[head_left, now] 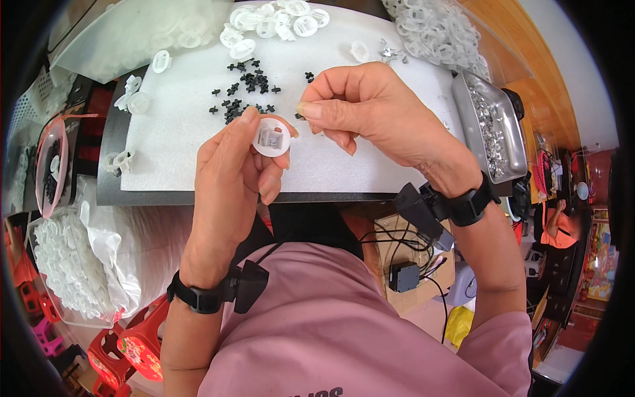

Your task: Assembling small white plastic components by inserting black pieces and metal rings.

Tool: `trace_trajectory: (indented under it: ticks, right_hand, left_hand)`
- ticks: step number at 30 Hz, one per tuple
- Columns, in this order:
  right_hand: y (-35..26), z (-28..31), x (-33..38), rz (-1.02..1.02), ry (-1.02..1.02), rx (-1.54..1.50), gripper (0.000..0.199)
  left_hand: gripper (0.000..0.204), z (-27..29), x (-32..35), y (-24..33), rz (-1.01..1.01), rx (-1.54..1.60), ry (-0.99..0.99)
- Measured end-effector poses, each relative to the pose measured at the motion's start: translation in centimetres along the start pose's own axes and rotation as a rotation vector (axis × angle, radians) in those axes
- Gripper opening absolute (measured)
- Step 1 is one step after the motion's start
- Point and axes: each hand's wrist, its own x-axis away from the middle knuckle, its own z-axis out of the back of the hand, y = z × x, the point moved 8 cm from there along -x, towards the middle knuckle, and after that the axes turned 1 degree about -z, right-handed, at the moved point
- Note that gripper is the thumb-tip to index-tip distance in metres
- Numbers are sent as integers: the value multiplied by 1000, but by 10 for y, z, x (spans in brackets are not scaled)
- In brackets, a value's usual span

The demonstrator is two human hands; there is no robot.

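Note:
My left hand (228,159) holds a round white plastic housing (272,149) between thumb and fingers. The housing's open face, with a rectangular recess and a small reddish spot inside, is turned up. To its right, my right hand (374,106) is closed in a pinch, thumb against forefinger. A small dark piece (299,117) shows just under those fingertips, its shape mostly hidden. A gap separates the two hands. Beyond them, a scatter of small black cross-shaped plastic pieces (253,81) lies on a white foam sheet (370,162).
White round housings (266,26) are heaped at the far edge, with more in a clear bin (436,30) at far right. A metal tray (512,149) of small shiny parts stands right. Several white parts (137,102) lie left. Below left sits a container of white pieces (66,264).

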Motion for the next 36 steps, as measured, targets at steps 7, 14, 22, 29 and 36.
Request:
trace_trajectory:
  ticks: [7,14,22,29,36]
  right_hand:
    - [4,-13,-2,-26,-85,-296,17]
    - [-11,-19,-1,37,-46,-76,15]
    - [-37,-30,-3,310,-19,326,16]
    - [-50,-34,2,555,23,598,4]
    - [-49,-37,-1,590,7,584,5]
  left_hand:
    - [42,1,0,0,27,16,49]
    - [43,3,0,0,45,14,45]
    - [40,7,0,-1,85,70,61]
    - [40,6,-1,-1,123,55,52]
    - [40,7,-2,-2,143,67,41]
